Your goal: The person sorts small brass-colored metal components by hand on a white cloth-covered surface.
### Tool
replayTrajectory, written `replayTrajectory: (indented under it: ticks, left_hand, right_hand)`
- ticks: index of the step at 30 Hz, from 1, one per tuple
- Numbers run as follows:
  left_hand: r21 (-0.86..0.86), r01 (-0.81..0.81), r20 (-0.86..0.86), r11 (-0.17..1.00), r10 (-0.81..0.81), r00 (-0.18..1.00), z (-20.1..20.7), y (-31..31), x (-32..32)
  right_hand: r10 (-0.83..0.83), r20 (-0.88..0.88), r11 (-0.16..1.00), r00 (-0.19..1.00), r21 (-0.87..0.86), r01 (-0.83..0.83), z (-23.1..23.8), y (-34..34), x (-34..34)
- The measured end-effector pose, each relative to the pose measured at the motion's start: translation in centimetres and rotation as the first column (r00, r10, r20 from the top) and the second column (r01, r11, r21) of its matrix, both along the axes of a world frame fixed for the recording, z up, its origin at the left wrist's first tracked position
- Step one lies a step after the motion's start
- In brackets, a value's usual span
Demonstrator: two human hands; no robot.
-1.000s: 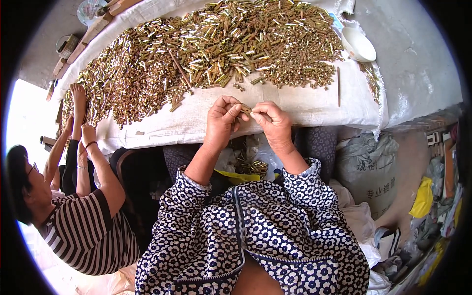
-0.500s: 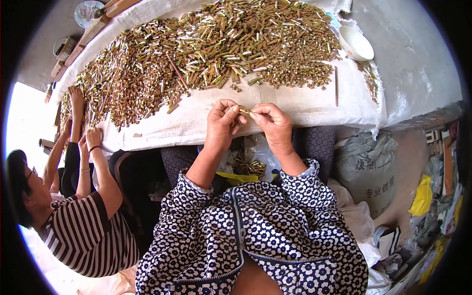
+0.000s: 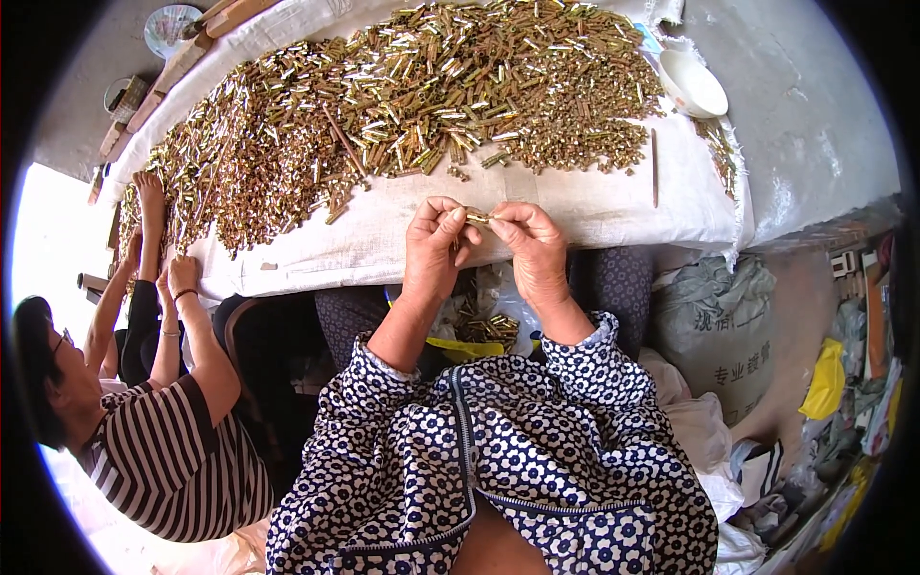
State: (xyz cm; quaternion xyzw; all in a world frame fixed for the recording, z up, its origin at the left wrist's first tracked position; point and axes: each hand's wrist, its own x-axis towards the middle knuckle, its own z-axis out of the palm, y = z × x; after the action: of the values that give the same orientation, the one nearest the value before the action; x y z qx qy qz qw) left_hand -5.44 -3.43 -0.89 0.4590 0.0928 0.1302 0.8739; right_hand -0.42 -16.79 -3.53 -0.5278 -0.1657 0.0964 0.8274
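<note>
Between my two hands, just above the near edge of the cloth-covered table (image 3: 594, 201), is a slim gold-coloured metal tube (image 3: 477, 218). My left hand (image 3: 434, 241) pinches one end with thumb and fingers. At the other end, my right hand (image 3: 533, 247) grips it with thumb and forefinger. Fingertips partly cover the piece, so its detail is too small to tell. Beyond my hands spreads a large heap of similar gold-coloured metal pieces (image 3: 431, 86), some long, some short. More finished-looking tubes (image 3: 489, 331) lie in a plastic bag at my lap.
A co-worker in a striped shirt (image 3: 172, 460) sits at the left, hands at the heap's edge. Thin rods (image 3: 655, 168) lie on the cloth. A white bowl (image 3: 692, 84) rests at the right corner. A grey-green sack (image 3: 714, 331) stands right of my legs.
My hands stay in nearly the same place; the tube between them lies slightly more level. The co-worker's nearer hand has shifted slightly.
</note>
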Motion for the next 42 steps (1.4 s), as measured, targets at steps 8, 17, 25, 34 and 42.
replayTrajectory:
  ticks: [8, 17, 25, 34, 42]
  left_hand:
    - [-0.052, -0.004, 0.063, 0.999, 0.007, 0.998, 0.0, -0.4, -0.1]
    - [-0.031, -0.060, 0.057, 0.998, 0.062, 0.996, 0.2, -0.8, 0.1]
    - [-0.089, -0.059, 0.052, 0.994, 0.064, 0.997, 0.0, -0.8, 0.2]
    - [-0.083, -0.072, 0.037, 0.994, 0.075, 0.997, 0.6, -0.9, 0.2]
    - [-0.002, -0.133, -0.031, 0.991, 0.133, 0.991, 0.0, -0.2, 1.1]
  right_hand:
    - [0.127, -0.236, 0.952, 0.963, 0.302, -0.052, 1.2, 0.5, -0.7]
    - [-0.031, -0.090, 0.995, 0.995, 0.095, 0.040, 0.3, 0.8, -0.8]
    - [0.007, -0.183, 0.986, 0.983, 0.164, 0.024, 1.0, 0.8, -1.0]
    - [-0.055, 0.177, 0.987, 0.983, -0.136, 0.080, 0.8, 0.6, -1.0]
    - [0.097, -0.140, 0.985, 0.985, -0.125, -0.115, 2.1, 0.0, 0.4]
